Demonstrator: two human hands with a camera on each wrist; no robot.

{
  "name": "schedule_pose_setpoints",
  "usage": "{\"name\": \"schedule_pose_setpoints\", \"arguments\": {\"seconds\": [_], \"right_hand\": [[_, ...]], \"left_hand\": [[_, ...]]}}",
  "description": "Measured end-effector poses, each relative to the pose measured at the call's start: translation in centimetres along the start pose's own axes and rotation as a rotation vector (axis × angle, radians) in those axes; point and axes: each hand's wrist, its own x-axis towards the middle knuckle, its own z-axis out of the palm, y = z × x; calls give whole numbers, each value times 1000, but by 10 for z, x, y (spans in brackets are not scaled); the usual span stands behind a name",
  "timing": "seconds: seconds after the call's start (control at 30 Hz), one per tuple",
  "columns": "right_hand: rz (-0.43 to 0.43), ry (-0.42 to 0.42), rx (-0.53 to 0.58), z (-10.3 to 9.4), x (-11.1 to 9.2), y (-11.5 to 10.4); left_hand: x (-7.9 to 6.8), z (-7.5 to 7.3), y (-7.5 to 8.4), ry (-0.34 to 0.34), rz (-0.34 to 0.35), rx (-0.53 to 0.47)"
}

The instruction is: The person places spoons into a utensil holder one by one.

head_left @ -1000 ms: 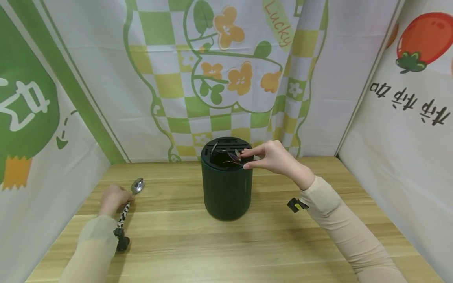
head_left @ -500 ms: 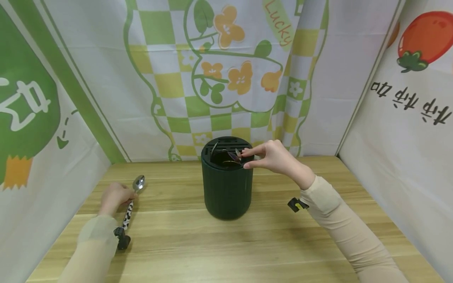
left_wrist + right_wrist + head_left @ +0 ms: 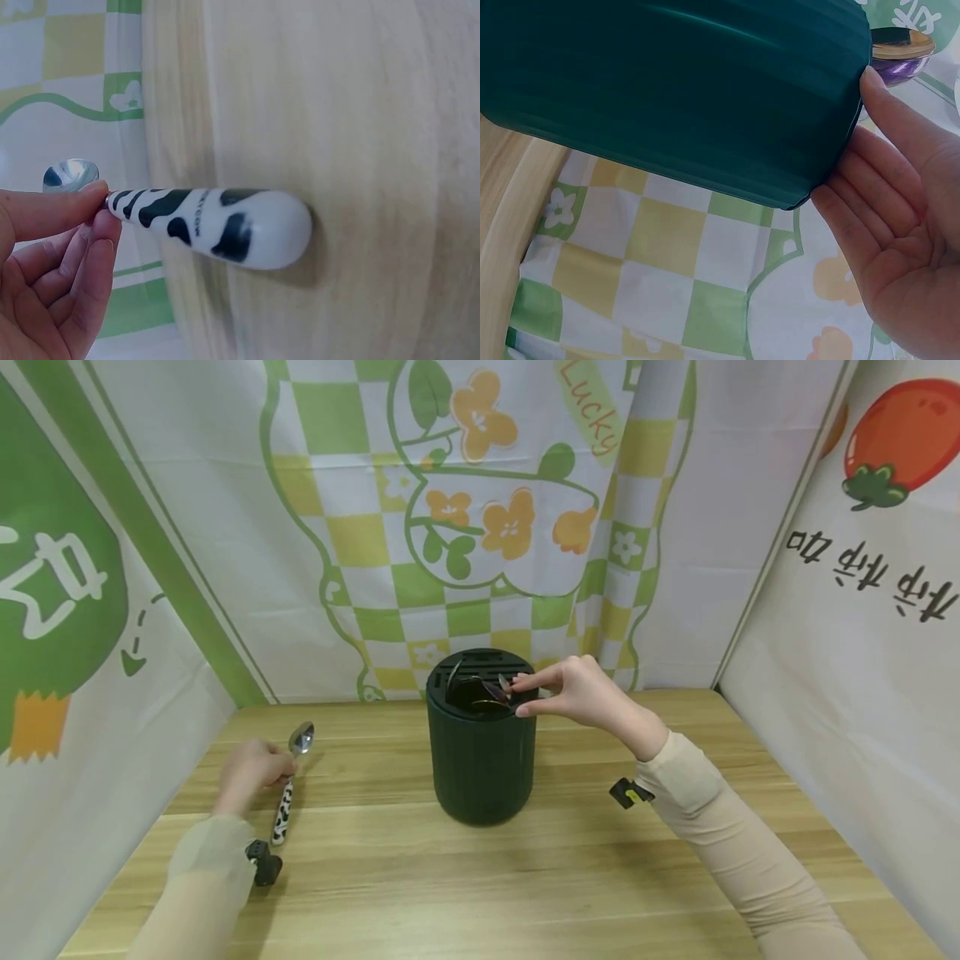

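Observation:
My left hand pinches a metal spoon at its neck, between thumb and fingertips. Its white handle with black cow patches points back toward me, and the shiny bowl sticks out past the fingers. A dark green ribbed utensil holder stands upright near the back of the table. My right hand grips its top rim on the right side, thumb and fingertips at the edge; some fingertips are hidden behind the rim. Shiny spoon bowls with gold and purple tones rise from the holder's opening.
The holder has a slotted lid. The wooden table ends at a patterned curtain behind and cloth walls at both sides. A small black wrist camera sits on the left sleeve, near the spoon handle's end.
My left hand has shifted a little right and forward with the spoon, whose handle now lies clear of the wrist camera in the head view. The right hand and holder have stayed put.

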Motion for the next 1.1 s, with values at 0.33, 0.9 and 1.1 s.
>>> {"name": "schedule_pose_setpoints", "arguments": {"seconds": [0.33, 0.9, 1.1], "right_hand": [[2, 2, 1, 0, 0, 0], [10, -2, 18, 0, -1, -1], [3, 6, 14, -1, -1, -2]], "left_hand": [[-3, -2, 11, 13, 11, 5], [-5, -5, 38, 9, 69, 5], [-8, -8, 49, 25, 100, 19]]}}
